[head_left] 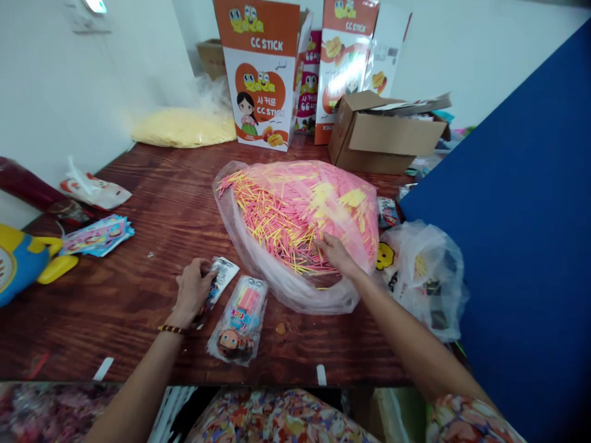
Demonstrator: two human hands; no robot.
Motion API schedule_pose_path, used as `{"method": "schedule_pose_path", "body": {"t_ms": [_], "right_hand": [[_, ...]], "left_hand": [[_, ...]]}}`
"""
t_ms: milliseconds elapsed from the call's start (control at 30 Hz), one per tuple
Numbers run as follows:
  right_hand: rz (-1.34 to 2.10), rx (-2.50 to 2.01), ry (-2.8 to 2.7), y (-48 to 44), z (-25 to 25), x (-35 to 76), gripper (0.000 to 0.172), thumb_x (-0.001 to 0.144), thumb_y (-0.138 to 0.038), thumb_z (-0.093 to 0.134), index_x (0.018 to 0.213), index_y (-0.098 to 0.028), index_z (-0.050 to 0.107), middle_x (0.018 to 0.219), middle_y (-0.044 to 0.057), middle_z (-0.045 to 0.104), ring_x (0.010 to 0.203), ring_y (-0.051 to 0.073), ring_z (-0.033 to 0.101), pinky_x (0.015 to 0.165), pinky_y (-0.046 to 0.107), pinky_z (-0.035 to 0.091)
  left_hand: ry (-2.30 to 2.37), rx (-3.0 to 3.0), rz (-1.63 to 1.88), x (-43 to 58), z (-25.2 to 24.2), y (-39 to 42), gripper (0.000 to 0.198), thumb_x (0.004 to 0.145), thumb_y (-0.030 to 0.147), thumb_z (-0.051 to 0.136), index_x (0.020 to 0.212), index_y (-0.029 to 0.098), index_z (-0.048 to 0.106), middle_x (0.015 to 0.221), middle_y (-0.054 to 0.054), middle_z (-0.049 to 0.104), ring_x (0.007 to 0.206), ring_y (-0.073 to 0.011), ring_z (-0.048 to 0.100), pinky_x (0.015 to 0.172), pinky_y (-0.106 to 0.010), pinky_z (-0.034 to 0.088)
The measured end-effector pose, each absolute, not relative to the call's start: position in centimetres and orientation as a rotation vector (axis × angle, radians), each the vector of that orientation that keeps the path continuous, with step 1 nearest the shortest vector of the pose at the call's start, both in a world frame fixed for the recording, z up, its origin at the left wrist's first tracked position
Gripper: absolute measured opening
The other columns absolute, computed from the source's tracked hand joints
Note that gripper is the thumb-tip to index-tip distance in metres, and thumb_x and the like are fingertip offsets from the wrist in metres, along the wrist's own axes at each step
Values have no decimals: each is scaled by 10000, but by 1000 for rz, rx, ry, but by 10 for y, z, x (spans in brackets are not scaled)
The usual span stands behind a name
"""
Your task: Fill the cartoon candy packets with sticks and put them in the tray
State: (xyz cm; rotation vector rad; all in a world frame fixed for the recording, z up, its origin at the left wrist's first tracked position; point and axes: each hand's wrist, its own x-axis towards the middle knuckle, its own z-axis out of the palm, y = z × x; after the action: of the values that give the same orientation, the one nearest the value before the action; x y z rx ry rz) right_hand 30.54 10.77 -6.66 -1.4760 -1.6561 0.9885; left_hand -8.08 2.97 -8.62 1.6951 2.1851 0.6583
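My left hand point(194, 286) has its fingers curled over a clear printed packet point(225, 272) on the dark wooden table, hiding part of it. Just to the right lies another clear packet point(241, 320) with pink sticks and a cartoon figure inside. A large open plastic bag point(295, 298) spreads across the middle of the table, full of thin pink and yellow sticks point(272, 218). Inside its mouth, my right hand point(336, 252) reaches among the sticks with fingers stretched out. No stick shows clearly between those fingers, whose tips are partly hidden.
Behind the bag stand printed cartons point(263, 80) and an open cardboard box point(388, 138). A yellow-filled bag point(184, 128) lies at back left. Flat blue-pink wrappers point(99, 235) and a tissue pack point(96, 189) are at left. A blue panel point(517, 184) borders the right.
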Motion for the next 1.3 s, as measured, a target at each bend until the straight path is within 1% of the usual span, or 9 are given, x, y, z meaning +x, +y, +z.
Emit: {"method": "schedule_pose_path", "body": {"t_ms": [133, 300, 533, 767, 967, 1067, 1167, 1233, 1300], "right_hand": [[1106, -1323, -1419, 92, -75, 286, 305, 771, -524, 566, 731, -240, 462, 647, -34, 556, 649, 161, 522, 630, 271, 416], [1110, -1376, -1318, 76, -85, 274, 305, 729, -461, 609, 691, -243, 399, 611, -68, 461, 656, 155, 535, 624, 256, 419], [1166, -1253, -1343, 71, -77, 272, 225, 787, -416, 584, 908, -227, 568, 860, 6, 663, 797, 174, 603, 742, 292, 481], [1191, -1331, -1344, 69, -85, 269, 221, 797, -406, 560, 906, -217, 598, 845, 20, 694, 796, 185, 629, 767, 319, 507], [1262, -1287, -1261, 67, -82, 266, 247, 775, -430, 600, 906, -221, 612, 799, 5, 704, 790, 192, 653, 767, 331, 516], [1229, -1295, -1195, 71, -76, 265, 256, 745, -446, 614, 864, -219, 612, 721, -9, 681, 708, 185, 626, 721, 325, 505], [1241, -1239, -1126, 75, -58, 263, 308, 720, -499, 643, 829, -215, 593, 672, -12, 648, 634, 174, 586, 643, 308, 477], [1279, -1167, -1170, 74, -38, 259, 329, 729, -514, 666, 857, -221, 589, 701, -8, 651, 664, 179, 598, 646, 305, 474], [1263, -1096, -1293, 68, -15, 253, 308, 774, -504, 660, 900, -232, 588, 776, -1, 665, 731, 182, 613, 687, 305, 476]], "left_hand": [[2121, 1677, 776, -87, -87, 31, 226, 850, 370, 560, 1008, 214, 604, 949, -67, 733, 940, -250, 683, 886, -391, 471], [2131, 1706, 823, -92, -84, 30, 184, 858, 364, 541, 940, 212, 605, 908, -66, 735, 893, -243, 692, 878, -381, 473], [2080, 1721, 913, -94, -80, 29, 238, 852, 416, 520, 859, 202, 622, 914, -62, 699, 839, -210, 653, 791, -318, 490], [1887, 1427, 1139, -99, -60, 33, 271, 782, 439, 615, 859, 184, 660, 828, -33, 708, 783, -194, 640, 735, -285, 493], [1645, 1123, 1361, -94, -27, 39, 301, 652, 398, 742, 829, 174, 646, 686, 28, 630, 620, -128, 555, 593, -233, 453], [1565, 1047, 1346, -75, -6, 38, 325, 613, 378, 788, 829, 176, 651, 681, 36, 626, 581, -111, 538, 542, -218, 434], [1442, 1154, 1240, -41, 10, 34, 291, 648, 386, 793, 787, 162, 670, 694, 14, 648, 589, -109, 549, 536, -211, 428], [1354, 1240, 1148, -15, 15, 32, 272, 687, 389, 777, 777, 150, 682, 718, -3, 661, 619, -110, 558, 558, -210, 432], [1282, 1287, 1080, 8, 15, 32, 274, 703, 401, 763, 733, 146, 668, 642, 14, 610, 572, -97, 515, 537, -207, 407]]}}
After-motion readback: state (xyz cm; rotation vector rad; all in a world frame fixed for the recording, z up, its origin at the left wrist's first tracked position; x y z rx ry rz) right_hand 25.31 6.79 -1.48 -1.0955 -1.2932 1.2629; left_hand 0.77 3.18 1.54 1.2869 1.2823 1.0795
